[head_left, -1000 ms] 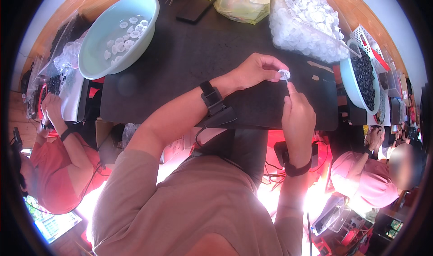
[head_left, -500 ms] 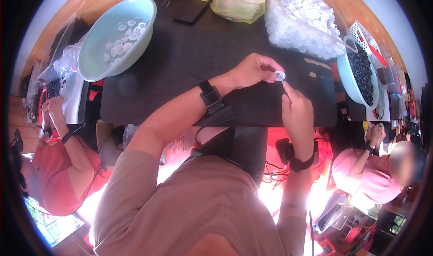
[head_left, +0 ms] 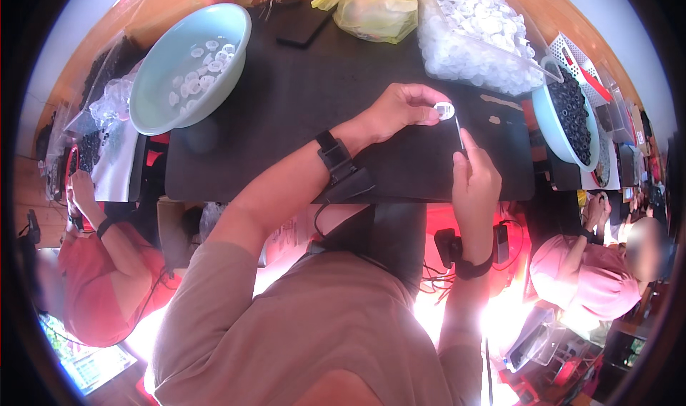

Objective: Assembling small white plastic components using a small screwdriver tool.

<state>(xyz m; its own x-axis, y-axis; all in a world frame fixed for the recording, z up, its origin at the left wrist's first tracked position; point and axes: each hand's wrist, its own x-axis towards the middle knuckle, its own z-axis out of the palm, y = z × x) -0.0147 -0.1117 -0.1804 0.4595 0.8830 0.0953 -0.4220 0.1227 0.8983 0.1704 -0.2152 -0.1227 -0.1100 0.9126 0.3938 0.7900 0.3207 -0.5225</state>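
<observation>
Between the thumb and fingers of my left hand (head_left: 400, 111) is a small round white plastic piece (head_left: 444, 111), held above the dark table. My right hand (head_left: 476, 174) is closed on a thin metal tool (head_left: 459, 132), like a small blade or pick; its exact kind is too small to make out. The tool points up toward the piece's right edge, and whether the two touch I cannot tell. Similar white pieces lie in the pale blue basin (head_left: 146, 95) on the left, and a large heap fills the clear plastic tub (head_left: 475, 73) at the back right.
A yellow plastic bag (head_left: 375, 20) and a dark flat phone-like object (head_left: 304, 34) lie at the table's back (head_left: 300, 77). At right stands a blue bowl (head_left: 547, 124) of black rings (head_left: 572, 113). People sit working at left (head_left: 107, 277) and right (head_left: 582, 277).
My right hand has drawn back a little toward me, and more of the tool shows. The white piece now turns its flat face more toward view, slightly higher.
</observation>
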